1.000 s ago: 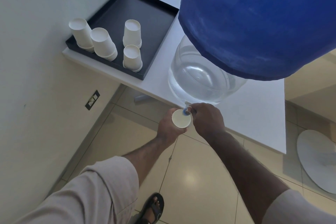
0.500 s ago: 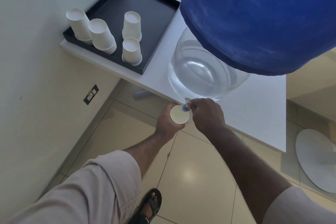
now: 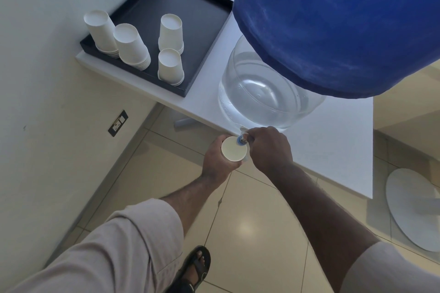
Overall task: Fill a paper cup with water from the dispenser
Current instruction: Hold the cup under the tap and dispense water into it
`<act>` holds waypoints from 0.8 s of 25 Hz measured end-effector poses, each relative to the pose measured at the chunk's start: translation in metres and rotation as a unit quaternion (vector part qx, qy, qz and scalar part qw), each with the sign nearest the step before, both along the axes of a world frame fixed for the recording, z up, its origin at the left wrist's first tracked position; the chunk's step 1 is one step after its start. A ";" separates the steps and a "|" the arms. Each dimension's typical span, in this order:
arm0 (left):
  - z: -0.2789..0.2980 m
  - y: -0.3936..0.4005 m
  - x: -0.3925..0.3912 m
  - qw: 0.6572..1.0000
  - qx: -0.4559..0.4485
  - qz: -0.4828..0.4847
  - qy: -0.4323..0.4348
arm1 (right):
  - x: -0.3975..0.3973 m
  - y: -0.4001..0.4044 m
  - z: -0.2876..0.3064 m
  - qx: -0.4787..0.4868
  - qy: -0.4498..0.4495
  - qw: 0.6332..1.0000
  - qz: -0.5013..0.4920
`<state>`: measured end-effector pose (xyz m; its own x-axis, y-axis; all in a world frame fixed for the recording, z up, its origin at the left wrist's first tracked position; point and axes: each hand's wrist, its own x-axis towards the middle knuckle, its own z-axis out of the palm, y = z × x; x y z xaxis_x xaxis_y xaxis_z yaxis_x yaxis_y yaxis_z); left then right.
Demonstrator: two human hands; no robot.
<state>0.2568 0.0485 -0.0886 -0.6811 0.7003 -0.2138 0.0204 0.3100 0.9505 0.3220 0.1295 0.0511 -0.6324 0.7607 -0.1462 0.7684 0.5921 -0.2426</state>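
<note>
A clear water dispenser (image 3: 264,95) with a blue cover (image 3: 333,21) over its top stands on a white table (image 3: 333,150). Its small blue tap (image 3: 242,139) juts over the table's front edge. My right hand (image 3: 269,147) is closed on the tap. My left hand (image 3: 217,157) holds a white paper cup (image 3: 233,148) upright, its open mouth right under the tap. Whether water is flowing cannot be made out.
A black tray (image 3: 200,38) at the table's left end carries several stacks of upside-down white paper cups (image 3: 170,66). A wall with a socket (image 3: 117,123) is on the left. A round white disc (image 3: 414,209) lies on the tiled floor at the right.
Both hands stay at the tap with the cup beneath it. Only the view has shifted slightly.
</note>
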 end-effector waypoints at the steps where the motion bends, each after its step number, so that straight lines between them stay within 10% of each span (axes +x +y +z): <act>1: 0.000 0.000 0.000 1.000 0.001 0.002 -0.002 | 0.000 0.000 0.000 0.001 -0.001 1.000 0.001; 20: 0.007 -0.002 -0.003 1.000 0.018 -0.011 -0.004 | 0.002 0.002 -0.007 -0.014 0.007 1.000 -0.013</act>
